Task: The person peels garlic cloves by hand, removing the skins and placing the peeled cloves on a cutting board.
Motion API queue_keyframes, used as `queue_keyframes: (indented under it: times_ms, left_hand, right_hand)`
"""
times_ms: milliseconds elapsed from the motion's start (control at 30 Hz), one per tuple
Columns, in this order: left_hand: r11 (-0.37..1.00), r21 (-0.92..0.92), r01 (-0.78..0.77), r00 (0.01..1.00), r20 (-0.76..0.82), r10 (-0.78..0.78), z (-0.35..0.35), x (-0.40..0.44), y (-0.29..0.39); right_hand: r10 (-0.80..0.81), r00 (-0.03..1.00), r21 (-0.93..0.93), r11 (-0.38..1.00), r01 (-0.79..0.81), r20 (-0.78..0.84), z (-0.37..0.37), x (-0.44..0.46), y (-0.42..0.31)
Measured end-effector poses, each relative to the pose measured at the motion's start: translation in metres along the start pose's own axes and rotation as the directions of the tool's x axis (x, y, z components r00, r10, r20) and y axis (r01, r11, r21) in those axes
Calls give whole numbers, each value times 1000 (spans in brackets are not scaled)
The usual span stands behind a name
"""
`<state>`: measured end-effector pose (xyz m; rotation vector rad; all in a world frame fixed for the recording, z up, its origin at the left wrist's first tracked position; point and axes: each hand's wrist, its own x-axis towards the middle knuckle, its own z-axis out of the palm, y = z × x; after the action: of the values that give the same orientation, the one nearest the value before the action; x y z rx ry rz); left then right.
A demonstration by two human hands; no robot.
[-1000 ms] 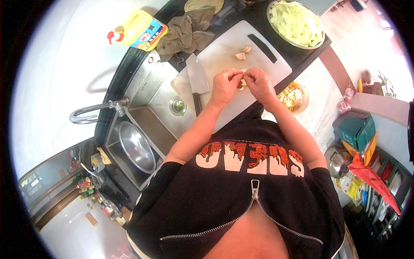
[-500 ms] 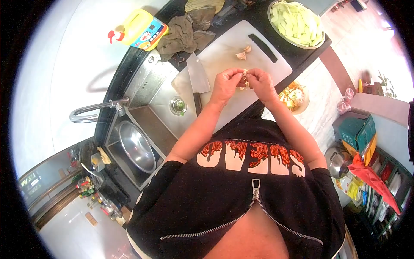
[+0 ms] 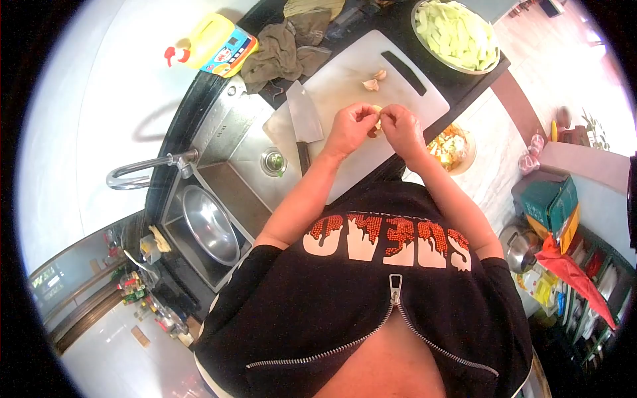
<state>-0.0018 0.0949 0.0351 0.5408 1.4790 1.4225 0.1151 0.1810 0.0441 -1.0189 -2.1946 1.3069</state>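
Over the white cutting board [image 3: 345, 172], my left hand [image 3: 352, 129] and my right hand [image 3: 405, 134] meet with fingers pinched together. Between the fingertips is a small pale garlic clove [image 3: 378, 117], mostly covered by them. My left fingers are closed around it, and my right thumb and fingers pinch at its side. Two unpeeled garlic cloves [image 3: 371, 85] lie farther up the board, below its black handle slot. To the left of my left hand rests a cleaver [image 3: 304, 111], its dark handle pointing toward me.
A bowl of sliced pale green vegetable [image 3: 458, 40] stands at the counter's far right. Below the edge is a container of scraps [image 3: 451, 149]. On the left are the sink [image 3: 232, 186] with a metal basin [image 3: 211, 225], a faucet [image 3: 152, 169], a cloth [image 3: 275, 56] and a yellow detergent jug [image 3: 222, 43].
My fingers have shifted slightly at the clove, and the right hand has turned a little. The loose cloves and the cleaver stay where they were.
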Motion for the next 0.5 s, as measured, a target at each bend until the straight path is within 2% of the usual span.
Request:
queue_keyframes:
  times_ms: [100, 200, 300, 500]
  left_hand:
    - [991, -132, 35, 999, -9, -36, 0, -2, -3]
    - [993, -94, 71, 997, 13, -70, -4, -2, -6]
    - [994, 106, 8, 1000, -8, -7, -5, -2, -7]
    - [1000, -9, -6, 1000, 16, 6, -2, 0, -2]
  right_hand:
    - [115, 992, 161, 979, -122, 54, 3, 1, 3]
    - [190, 968, 162, 963, -216, 162, 3, 2, 7]
    - [9, 996, 47, 999, -14, 87, 2, -3, 4]
    - [-38, 999, 5, 999, 37, 29, 0, 1, 2]
